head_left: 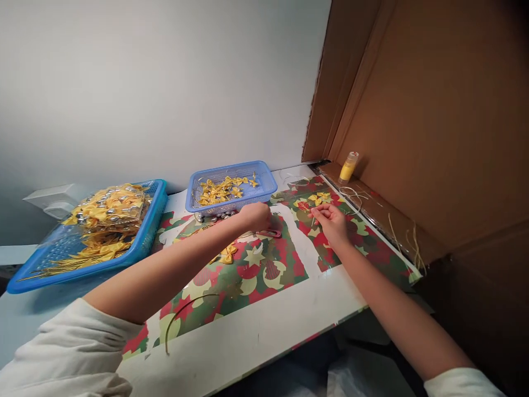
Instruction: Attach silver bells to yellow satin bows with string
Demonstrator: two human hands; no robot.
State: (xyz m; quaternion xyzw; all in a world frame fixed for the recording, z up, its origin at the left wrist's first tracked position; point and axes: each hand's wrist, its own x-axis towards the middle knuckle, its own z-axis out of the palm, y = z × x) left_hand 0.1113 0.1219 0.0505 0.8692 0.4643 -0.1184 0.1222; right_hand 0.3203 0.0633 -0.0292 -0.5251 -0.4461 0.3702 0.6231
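Overhead, a big brown cardboard sheet (433,121) leans along the right side of the white table (264,336), its lower edge resting on the table's far right border. Most of the tabletop is covered by patterned paper (256,275) printed in red, green and cream shapes and stars. At the left edge sits a large blue basket (144,234), heaped with yellow ribbon bows packed in clear wrapping (107,207) and loose yellow ribbon strips below them. Behind it, against the wall, a white box-like object (53,199) shows only in part. Farther back, near the wall, stands a smaller blue mesh basket (264,184) holding loose yellow bows (221,190).

Both forearms reach out from white sleeves. The left hand (256,216) lies just in front of the small basket, fingers curled down over something on the paper; whether it grips anything I cannot tell. A reddish clip-like piece (270,234) sits on the paper just beside that hand. The right hand (333,220) has thumb and forefinger pressed together, pinching a thin golden wire (313,218) that hangs down toward the paper. Just beyond its fingertips lies a yellow bow (319,197), on the paper and apart from the hand. Another yellow bow (227,253) rests under the left forearm. A small yellow bottle (348,167) stands by the cardboard, and pale wire strands (407,240) trail along the right edge.
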